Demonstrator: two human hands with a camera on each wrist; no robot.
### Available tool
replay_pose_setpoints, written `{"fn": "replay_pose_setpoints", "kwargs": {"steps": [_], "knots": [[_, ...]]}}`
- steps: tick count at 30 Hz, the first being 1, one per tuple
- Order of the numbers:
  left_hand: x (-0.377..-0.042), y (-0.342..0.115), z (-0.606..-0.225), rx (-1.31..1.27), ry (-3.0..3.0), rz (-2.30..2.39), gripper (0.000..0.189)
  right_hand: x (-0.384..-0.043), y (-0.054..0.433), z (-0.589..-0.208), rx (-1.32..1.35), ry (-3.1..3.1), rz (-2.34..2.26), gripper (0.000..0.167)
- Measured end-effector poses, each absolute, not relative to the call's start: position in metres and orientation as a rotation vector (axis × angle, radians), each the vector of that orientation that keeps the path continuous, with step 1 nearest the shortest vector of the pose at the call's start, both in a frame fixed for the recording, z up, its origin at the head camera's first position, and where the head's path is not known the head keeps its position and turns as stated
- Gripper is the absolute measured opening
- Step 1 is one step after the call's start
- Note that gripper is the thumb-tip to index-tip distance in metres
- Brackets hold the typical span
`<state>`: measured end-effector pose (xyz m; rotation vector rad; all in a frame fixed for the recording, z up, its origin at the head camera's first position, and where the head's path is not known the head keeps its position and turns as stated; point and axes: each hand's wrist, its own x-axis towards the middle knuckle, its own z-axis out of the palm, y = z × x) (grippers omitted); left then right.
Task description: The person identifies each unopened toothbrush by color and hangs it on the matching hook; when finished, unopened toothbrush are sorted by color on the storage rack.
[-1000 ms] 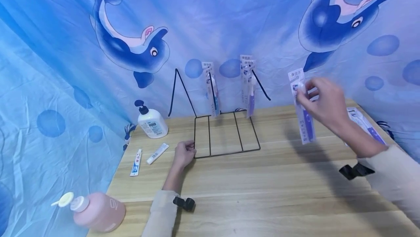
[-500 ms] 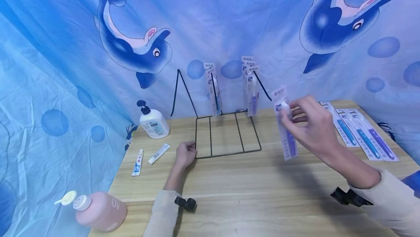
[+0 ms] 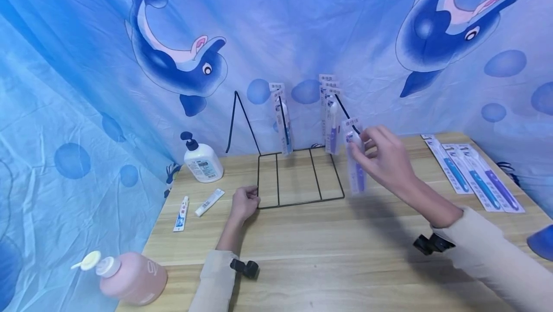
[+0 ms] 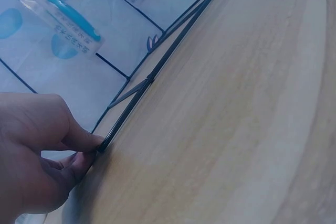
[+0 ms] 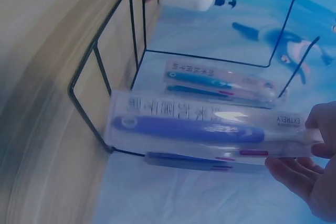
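Observation:
My left hand [image 3: 245, 203] pinches the front left corner of a black wire display rack [image 4: 151, 79], thumb and fingertips on the bar. My right hand [image 3: 389, 161] holds a packaged purple toothbrush [image 5: 189, 129] upright by its upper part, at the front end of the rack's right hook. Whether the hook passes through the card's hole cannot be made out. Farther back on that hook hang several packaged toothbrushes [image 3: 332, 132], the front one purple. Packaged toothbrushes with blue handles [image 3: 285, 127] hang on the middle hook. The left hook [image 3: 230, 125] carries nothing.
Three packaged toothbrushes [image 3: 477, 177] lie on the right of the wooden table [image 3: 328, 264]. On the left are a white pump bottle [image 3: 203, 163], two small tubes [image 3: 181, 215] and a pink pump bottle [image 3: 134, 278]. A blue dolphin-print curtain [image 3: 354, 29] hangs behind.
My right hand has moved left with the purple toothbrush, from above the table's right side to the right hook's tip. My left hand stays on the rack's corner.

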<state>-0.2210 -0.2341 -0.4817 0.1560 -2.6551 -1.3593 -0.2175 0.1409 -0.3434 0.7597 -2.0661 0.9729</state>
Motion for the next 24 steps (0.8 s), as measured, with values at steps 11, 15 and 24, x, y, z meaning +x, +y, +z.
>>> {"fn": "replay_pose_setpoints", "kwargs": {"steps": [11,15,24], "knots": [[-0.219,-0.233,-0.481,0.181,-2.655,-1.388,0.041,-0.287,0.115,-0.339,0.759,-1.971,0.891,0.017],[-0.219,-0.233,-0.482,0.193,-2.654,-1.397,0.041,-0.305,0.109,-0.336,0.737,-1.967,0.882,0.02],[-0.219,-0.233,-0.481,0.18,-2.641,-1.383,0.041,-0.33,0.099,-0.331,0.665,-2.016,0.926,0.023]]}}
